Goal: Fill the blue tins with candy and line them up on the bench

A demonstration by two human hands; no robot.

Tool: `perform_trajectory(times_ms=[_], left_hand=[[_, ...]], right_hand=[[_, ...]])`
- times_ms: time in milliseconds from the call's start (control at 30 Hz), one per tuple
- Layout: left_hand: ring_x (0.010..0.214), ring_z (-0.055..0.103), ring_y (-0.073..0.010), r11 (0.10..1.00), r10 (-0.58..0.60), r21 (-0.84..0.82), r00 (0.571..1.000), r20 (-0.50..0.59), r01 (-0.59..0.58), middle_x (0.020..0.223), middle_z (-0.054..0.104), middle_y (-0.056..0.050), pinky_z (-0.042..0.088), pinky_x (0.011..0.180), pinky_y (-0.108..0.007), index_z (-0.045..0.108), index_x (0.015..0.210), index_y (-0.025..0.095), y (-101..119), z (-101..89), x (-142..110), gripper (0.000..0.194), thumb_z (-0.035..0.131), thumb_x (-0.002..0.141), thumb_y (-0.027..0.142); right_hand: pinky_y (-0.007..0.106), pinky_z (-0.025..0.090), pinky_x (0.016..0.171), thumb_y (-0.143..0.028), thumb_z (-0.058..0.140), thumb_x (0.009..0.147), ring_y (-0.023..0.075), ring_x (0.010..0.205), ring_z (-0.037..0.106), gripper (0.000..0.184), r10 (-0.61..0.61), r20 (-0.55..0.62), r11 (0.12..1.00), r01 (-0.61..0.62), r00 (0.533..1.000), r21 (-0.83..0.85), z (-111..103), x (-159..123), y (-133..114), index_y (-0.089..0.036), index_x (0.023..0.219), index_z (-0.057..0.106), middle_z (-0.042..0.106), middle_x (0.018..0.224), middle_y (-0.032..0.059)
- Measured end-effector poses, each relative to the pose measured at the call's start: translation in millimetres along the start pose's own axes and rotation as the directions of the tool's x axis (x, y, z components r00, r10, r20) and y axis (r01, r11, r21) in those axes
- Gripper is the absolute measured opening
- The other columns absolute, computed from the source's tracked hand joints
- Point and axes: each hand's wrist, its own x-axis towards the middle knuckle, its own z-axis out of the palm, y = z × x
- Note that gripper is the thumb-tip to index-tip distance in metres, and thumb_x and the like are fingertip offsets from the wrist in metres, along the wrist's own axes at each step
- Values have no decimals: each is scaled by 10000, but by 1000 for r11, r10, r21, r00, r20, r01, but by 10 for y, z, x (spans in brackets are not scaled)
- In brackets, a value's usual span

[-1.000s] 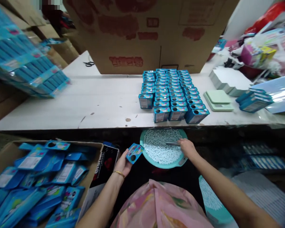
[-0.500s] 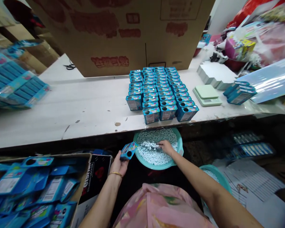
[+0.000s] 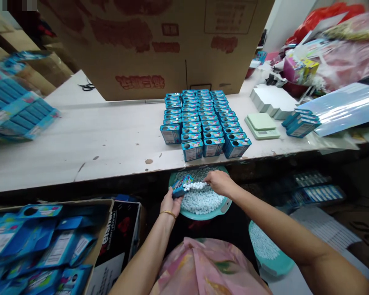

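Note:
My left hand (image 3: 171, 199) grips a small blue printed box (image 3: 182, 185), tilted over the near left part of a turquoise basin (image 3: 217, 213). The basin holds a mass of small white pellets (image 3: 199, 203). Above them, my right hand (image 3: 219, 181) is closed on what looks like a narrow scoop (image 3: 197, 186), heaped with pellets and mostly hidden beneath them. The scoop's tip meets the open end of the blue box. Just beyond, on the white table, stand rows of similar blue boxes (image 3: 192, 150) with dark round holes on top.
An open carton (image 3: 106, 229) of blue boxes lies at lower left. To the right sit a green scale (image 3: 261, 125), stacked white card (image 3: 273, 100) and a second turquoise basin (image 3: 278, 266) of pellets. A large cardboard box (image 3: 147, 53) stands behind; scissors (image 3: 86, 87) lie left of it.
My left hand has moved the blue box right, over the basin. My right hand has raised the loaded scoop from the pellets to the box's opening.

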Motion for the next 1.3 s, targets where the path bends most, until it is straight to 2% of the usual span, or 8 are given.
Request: perform_trajectory(times_ms=[233, 433, 500, 633, 733, 833, 1100, 1300], left_hand=[[642, 576, -102, 992, 69, 106, 998, 6, -69, 776, 557, 7, 506, 649, -326, 473, 882, 215, -80, -47, 47, 103, 468, 782, 193], [732, 550, -103, 903, 42, 388, 938, 345, -183, 852, 529, -25, 462, 754, -305, 503, 872, 179, -86, -130, 2, 214, 579, 697, 277], [799, 542, -140, 727, 90, 589, 900, 427, -352, 893, 516, -36, 433, 801, -331, 490, 964, 189, -92, -181, 9, 461, 691, 560, 285], [999, 466, -241, 111, 289, 755, 748, 598, -646, 1031, 472, -75, 349, 897, -371, 543, 932, 182, -97, -237, 65, 516, 722, 473, 335], [1032, 455, -236, -73, 295, 671, 627, 721, -738, 1058, 507, -73, 330, 917, -362, 548, 928, 197, -101, -238, 125, 367, 633, 601, 338], [967, 502, -199, -72, 267, 600, 564, 781, -797, 1009, 555, -54, 369, 876, -329, 517, 995, 204, -107, -249, 200, 356, 577, 658, 302], [951, 521, -200, -45, 341, 573, 526, 779, -819, 1005, 571, -62, 389, 858, -340, 520, 1008, 186, -57, -259, 257, 352, 546, 664, 253], [912, 537, -191, 105, 433, 617, 594, 678, -780, 971, 576, -48, 400, 842, -335, 494, 1015, 186, 157, -439, 304, 405, 575, 648, 338]], right_hand=[[306, 418, 694, -105, 379, 730, 220, 828, 579, 275, -66, -16, 979, 61, 998, -192, -150, 66, -270, -121, 869, 616, 627, 868, 135], [301, 397, 777, -159, 412, 754, 198, 905, 563, 279, 2, 55, 988, 6, 999, -153, -206, 115, -197, -144, 953, 607, 629, 922, 121], [302, 388, 798, -180, 419, 764, 194, 921, 558, 272, 7, 71, 990, 3, 997, -140, -198, 102, -175, -148, 958, 607, 630, 930, 118], [305, 393, 795, -197, 438, 761, 198, 913, 564, 271, 5, 84, 988, 8, 996, -156, -179, 78, -200, -126, 962, 606, 629, 929, 137], [301, 410, 761, -188, 429, 761, 202, 885, 575, 266, -21, 63, 980, 33, 998, -195, -202, 80, -251, -113, 939, 612, 632, 903, 146], [303, 418, 733, -175, 414, 765, 203, 856, 582, 261, -33, 45, 970, 43, 998, -238, -271, 79, -312, -104, 917, 615, 630, 884, 156], [252, 410, 620, -122, 400, 752, 188, 784, 565, 217, -95, -66, 949, 71, 993, -306, -341, -168, -159, -144, 781, 614, 612, 817, 113], [257, 392, 700, -64, 360, 753, 198, 878, 538, 284, 282, -29, 956, -283, 959, -70, 494, 12, 489, -115, 818, 631, 603, 908, 139]])
